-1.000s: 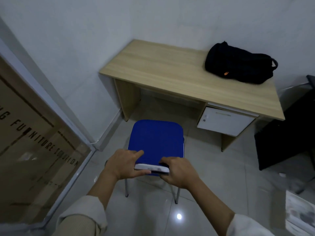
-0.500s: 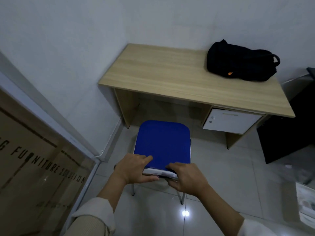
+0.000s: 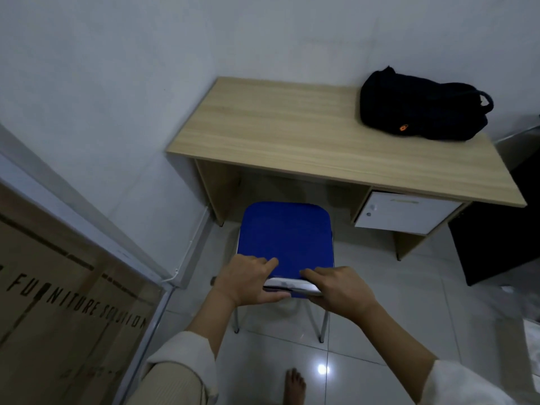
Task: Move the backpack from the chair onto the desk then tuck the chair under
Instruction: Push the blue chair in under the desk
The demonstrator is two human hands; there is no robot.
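Left hand (image 3: 244, 283) and right hand (image 3: 340, 290) both clamped the chair (image 3: 285, 238) backrest top. Backpack (image 3: 420, 105) lay on tabletop (image 3: 292, 135); white drawer (image 3: 403, 213) flanked the knee gap's right side.

Only readable text: dark capitals "FURNITURE SOLUTION" on the glass panel (image 3: 58, 287) at my left, with the start of the line cut off. Orange tag (image 3: 403, 128) on the backpack (image 3: 420, 105) is too small to read.
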